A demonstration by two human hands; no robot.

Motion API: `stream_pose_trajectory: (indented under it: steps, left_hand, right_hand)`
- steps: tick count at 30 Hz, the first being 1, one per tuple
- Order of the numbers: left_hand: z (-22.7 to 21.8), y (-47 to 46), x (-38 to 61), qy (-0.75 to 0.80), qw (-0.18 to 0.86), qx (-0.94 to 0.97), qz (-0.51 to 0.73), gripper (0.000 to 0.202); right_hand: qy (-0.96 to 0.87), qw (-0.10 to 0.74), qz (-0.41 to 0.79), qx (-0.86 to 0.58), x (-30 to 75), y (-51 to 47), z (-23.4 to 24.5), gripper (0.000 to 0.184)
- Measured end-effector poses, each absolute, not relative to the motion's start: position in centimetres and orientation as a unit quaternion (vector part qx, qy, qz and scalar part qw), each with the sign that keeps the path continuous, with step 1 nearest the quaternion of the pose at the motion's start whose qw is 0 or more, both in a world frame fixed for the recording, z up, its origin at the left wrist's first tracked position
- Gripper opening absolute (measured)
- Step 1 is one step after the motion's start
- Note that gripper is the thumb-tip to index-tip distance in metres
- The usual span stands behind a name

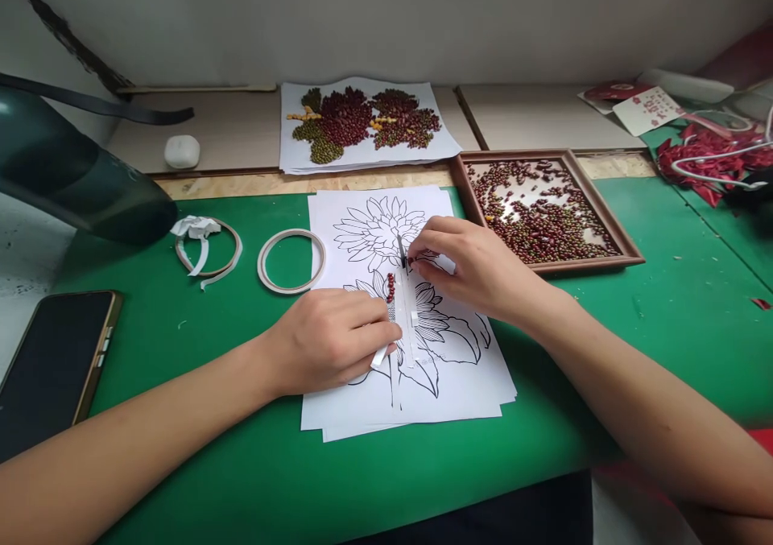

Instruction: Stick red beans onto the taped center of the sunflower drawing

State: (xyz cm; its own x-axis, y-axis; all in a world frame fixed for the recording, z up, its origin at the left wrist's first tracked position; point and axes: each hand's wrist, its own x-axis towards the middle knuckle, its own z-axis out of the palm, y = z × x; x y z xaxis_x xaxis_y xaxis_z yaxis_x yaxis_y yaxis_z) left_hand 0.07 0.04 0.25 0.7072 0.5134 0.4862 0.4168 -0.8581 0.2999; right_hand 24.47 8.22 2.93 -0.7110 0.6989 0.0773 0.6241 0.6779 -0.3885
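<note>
Beans [390, 287] (red) on flower drawing [382, 227]

Grn tbl [241, 464] held phone [57, 368] at far L, tape roll [240, 249], 2nd roll [261, 262] nr it, line-art sheets [462, 396] mid, bean tray [585, 266] on R.

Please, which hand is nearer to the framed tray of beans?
The right. The right hand is beside the near left corner of the framed tray; the left hand is farther left, over the flower drawing.

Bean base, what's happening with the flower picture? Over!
Left hand on flower drawing, white strip at fingertips. Right hand by slim dark tool. Red beans in short row. Hands cover part of the drawing.
</note>
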Motion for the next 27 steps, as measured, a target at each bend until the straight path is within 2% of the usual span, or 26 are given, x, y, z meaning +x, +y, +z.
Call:
stream_pose_trajectory:
  steps: [9,15,27]
  left_hand:
    - [0.2,0.2,-0.1,0.299,0.098,0.908,0.277,0.020]
    - [0.3,0.3,-0.1,0.257,0.106,0.915,0.291,0.019]
    - [0.3,-0.1,-0.3,0.170,0.104,0.922,0.331,0.015]
  right_hand:
    - [-0.915,0.119,0.152,-0.353,24.7,8.4,3.3,0.015]
    - [-0.921,0.108,0.162,-0.337,24.6,8.3,2.5,0.030]
    - [-0.928,0.123,0.171,-0.306,24.3,8.3,2.0,0.024]
